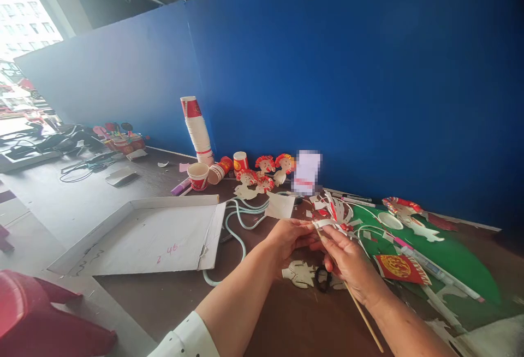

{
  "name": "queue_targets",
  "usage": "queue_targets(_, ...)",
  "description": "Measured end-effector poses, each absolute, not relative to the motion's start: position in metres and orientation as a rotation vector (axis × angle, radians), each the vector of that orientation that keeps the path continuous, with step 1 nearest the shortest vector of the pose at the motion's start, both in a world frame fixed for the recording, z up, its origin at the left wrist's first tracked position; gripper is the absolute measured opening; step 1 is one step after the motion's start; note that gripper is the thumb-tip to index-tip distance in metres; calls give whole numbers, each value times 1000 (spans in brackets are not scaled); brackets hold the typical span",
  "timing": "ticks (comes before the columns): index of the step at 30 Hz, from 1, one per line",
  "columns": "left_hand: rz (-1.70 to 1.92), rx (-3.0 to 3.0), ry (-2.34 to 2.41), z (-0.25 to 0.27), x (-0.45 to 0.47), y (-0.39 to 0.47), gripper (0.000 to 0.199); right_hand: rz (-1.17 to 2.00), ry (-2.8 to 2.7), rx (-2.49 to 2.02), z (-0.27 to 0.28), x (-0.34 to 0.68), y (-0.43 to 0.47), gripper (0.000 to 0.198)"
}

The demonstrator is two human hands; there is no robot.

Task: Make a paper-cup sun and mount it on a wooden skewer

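Note:
My left hand (pixel 289 239) is closed, its fingertips pinching the end of a white paper strip (pixel 326 223). Beside it, my right hand (pixel 346 261) is closed around a thin wooden stick (pixel 364 316), whose lower end points down toward me. The stick's upper tip meets the strip between both hands. Just beyond my fingers lies a bundle of curled red and white paper strips (pixel 338 208). Under my hands are a white paper figure cutout (pixel 299 274) and a black ring-shaped band (pixel 323 279). Some fingers are hidden behind the hands.
A shallow white box (pixel 139 237) lies left, near a red plastic stool (pixel 36 313). Stacked paper cups (pixel 198 133) and paper dolls (pixel 282 168) stand by the blue partition (pixel 327 73). A green mat (pixel 462 269) holds a red paper piece (pixel 399 268) and a marker (pixel 446 278).

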State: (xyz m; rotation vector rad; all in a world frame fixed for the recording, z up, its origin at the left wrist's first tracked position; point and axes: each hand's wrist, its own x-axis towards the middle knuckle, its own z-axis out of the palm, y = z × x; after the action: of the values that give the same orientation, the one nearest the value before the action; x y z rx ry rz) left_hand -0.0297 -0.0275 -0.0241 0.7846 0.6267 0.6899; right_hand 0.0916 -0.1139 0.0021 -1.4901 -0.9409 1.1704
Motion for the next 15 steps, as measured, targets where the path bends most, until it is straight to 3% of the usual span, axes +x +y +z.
queue_targets(15,715,771,674,-21,-29,-30,19,1040,-1108,-1596,0,91,-115,52)
